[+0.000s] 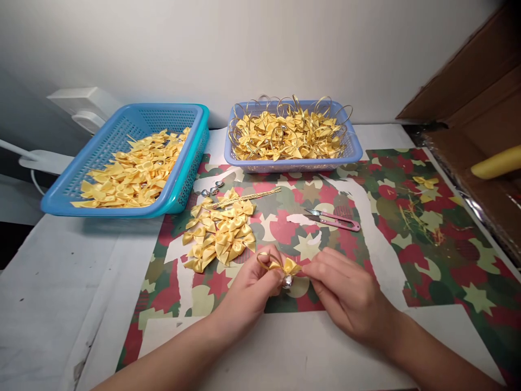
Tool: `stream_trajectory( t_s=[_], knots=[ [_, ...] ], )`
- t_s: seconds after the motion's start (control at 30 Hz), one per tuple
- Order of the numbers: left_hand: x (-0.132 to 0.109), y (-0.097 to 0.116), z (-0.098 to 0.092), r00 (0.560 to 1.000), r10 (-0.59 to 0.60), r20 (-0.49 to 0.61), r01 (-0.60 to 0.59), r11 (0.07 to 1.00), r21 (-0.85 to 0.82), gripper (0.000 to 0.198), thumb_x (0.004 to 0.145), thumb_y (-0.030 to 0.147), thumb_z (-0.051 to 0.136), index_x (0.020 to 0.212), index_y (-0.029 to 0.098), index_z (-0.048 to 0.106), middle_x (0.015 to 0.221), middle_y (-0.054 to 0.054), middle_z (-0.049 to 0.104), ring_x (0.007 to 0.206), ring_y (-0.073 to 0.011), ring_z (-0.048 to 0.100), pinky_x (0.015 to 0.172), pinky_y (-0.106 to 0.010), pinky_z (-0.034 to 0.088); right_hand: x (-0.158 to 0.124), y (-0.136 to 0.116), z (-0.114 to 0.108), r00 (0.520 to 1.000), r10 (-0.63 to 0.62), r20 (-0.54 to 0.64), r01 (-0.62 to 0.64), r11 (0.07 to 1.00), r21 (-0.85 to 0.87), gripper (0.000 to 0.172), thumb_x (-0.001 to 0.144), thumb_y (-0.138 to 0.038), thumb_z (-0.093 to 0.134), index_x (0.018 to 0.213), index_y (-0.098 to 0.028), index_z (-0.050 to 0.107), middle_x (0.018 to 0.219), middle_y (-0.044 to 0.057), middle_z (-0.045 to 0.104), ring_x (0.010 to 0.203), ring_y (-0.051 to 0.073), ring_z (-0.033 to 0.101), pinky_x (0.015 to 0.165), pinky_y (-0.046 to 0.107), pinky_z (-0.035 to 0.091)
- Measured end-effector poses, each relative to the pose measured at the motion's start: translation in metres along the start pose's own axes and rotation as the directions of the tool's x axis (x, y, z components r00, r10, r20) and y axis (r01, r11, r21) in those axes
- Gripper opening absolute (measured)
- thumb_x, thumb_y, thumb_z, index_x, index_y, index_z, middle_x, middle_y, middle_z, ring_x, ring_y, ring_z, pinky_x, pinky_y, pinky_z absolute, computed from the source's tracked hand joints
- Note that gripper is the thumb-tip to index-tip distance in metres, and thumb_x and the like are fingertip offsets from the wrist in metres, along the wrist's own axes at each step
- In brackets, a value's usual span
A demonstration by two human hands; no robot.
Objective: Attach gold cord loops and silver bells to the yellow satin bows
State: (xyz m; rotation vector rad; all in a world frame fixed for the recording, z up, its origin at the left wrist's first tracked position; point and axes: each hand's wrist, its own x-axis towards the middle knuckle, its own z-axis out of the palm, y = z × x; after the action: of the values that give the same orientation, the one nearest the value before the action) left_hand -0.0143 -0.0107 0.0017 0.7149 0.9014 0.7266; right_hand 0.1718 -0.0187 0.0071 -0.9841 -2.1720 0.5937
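Between thumb and fingers, my left hand [250, 288] grips a yellow satin bow [290, 266] with a gold cord loop [260, 262] standing up from it. A small silver bell [287, 282] hangs just below the bow's middle. My right hand [352, 293] is closed, its thumb and fingertips pinching at the bow's right tip. Left of my hands lies a pile of loose yellow bows [222, 239], with a bundle of gold cords [248, 197] on its far side. Several silver bells [213, 191] rest beyond the pile.
Pink thread snips [336, 220] lie beyond my right hand. A blue basket [61, 187] of bows stands at left; a lilac basket [293, 162] of looped bows is at the back. Thread scraps [419, 220] and a cardboard box [480, 92] are at right.
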Motion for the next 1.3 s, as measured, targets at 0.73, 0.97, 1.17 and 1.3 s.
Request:
stream_trajectory(
  t_s=[0.73, 0.97, 1.17, 1.3],
  knots=[
    [0.001, -0.004, 0.003, 0.998, 0.052, -0.038, -0.052, 0.999, 0.009, 0.026, 0.085, 0.033, 0.060, 0.072, 0.020, 0.041, 0.069, 0.005, 0.040, 0.059, -0.0099, 0.034, 0.057, -0.025, 0.029, 0.000, -0.015, 0.019, 0.934, 0.355, -0.044, -0.336, 0.913, 0.230, 0.017, 0.091, -0.011, 0.043, 0.081, -0.020, 0.053, 0.060, -0.004, 0.050, 0.050, 0.010, 0.044, 0.049, 0.022, 0.037],
    [-0.003, -0.001, 0.004, 0.986, 0.140, -0.086, -0.129, 0.984, 0.122, 0.028, 0.089, 0.033, 0.056, 0.071, 0.020, 0.040, 0.070, 0.005, 0.041, 0.060, -0.0102, 0.033, 0.056, -0.024, 0.029, 0.000, -0.007, 0.015, 0.919, 0.394, -0.028, -0.379, 0.899, 0.218, 0.013, 0.089, -0.013, 0.051, 0.081, -0.018, 0.060, 0.066, -0.001, 0.059, 0.057, 0.011, 0.051, 0.052, 0.022, 0.040],
    [-0.005, 0.005, 0.007, 0.985, 0.161, -0.062, -0.146, 0.970, 0.194, 0.030, 0.086, 0.036, 0.060, 0.069, 0.020, 0.042, 0.071, 0.003, 0.042, 0.063, -0.0114, 0.037, 0.058, -0.024, 0.032, 0.001, -0.008, 0.018, 0.902, 0.431, -0.025, -0.407, 0.868, 0.284, 0.016, 0.090, -0.013, 0.052, 0.077, -0.019, 0.060, 0.067, 0.000, 0.062, 0.060, 0.012, 0.055, 0.055, 0.023, 0.043],
    [-0.004, 0.010, 0.008, 0.989, 0.138, -0.049, -0.127, 0.975, 0.184, 0.028, 0.085, 0.035, 0.061, 0.068, 0.019, 0.044, 0.069, 0.004, 0.043, 0.062, -0.0108, 0.038, 0.057, -0.023, 0.032, 0.002, -0.011, 0.022, 0.878, 0.478, -0.035, -0.436, 0.826, 0.356, 0.016, 0.090, -0.015, 0.054, 0.075, -0.019, 0.060, 0.065, -0.001, 0.061, 0.057, 0.012, 0.055, 0.052, 0.023, 0.042]
  ],
)
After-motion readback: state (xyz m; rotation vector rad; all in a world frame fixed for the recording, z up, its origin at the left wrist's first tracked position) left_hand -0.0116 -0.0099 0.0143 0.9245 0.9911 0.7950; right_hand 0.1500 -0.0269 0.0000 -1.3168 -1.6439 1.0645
